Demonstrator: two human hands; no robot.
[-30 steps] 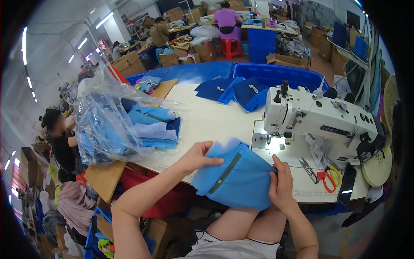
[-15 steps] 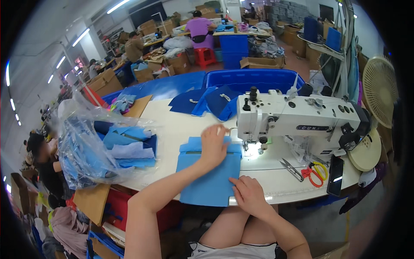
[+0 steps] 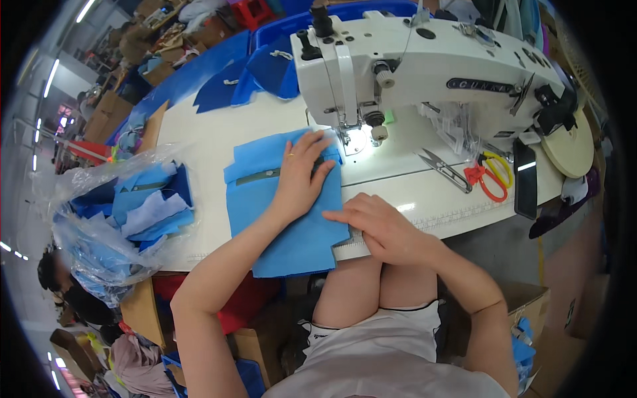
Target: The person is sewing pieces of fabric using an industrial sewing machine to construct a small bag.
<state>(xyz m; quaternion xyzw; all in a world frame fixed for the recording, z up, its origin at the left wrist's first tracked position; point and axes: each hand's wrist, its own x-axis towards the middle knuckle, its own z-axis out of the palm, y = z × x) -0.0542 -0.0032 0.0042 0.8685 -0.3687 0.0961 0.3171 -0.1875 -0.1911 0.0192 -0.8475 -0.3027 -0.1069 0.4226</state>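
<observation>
A light blue fabric piece point(image 3: 285, 249) with a dark zip-like strip point(image 3: 259, 175) across its upper part lies on the white sewing table point(image 3: 212, 142). My left hand point(image 3: 300, 174) rests on its upper right part, fingers stretched out, their tips blurred. Beside it, my right hand point(image 3: 388, 229) has its index finger extended onto the fabric's right edge; the other fingers are partly bent. The fabric's upper right corner sits close to the needle area of a white sewing machine point(image 3: 424, 73), where a lamp lights the plate.
Thread snips point(image 3: 444, 171), red- and yellow-handled scissors point(image 3: 488, 180) and a black phone point(image 3: 525, 179) lie at the right. On the left is a clear plastic bag point(image 3: 66, 186) with blue fabric pieces. Dark blue pieces point(image 3: 269, 69) lie behind, near a blue bin point(image 3: 378, 8).
The view has tilted down and come closer. My left hand has come down from beside the machine's needle end onto the fabric. My right hand stays at the fabric's right edge.
</observation>
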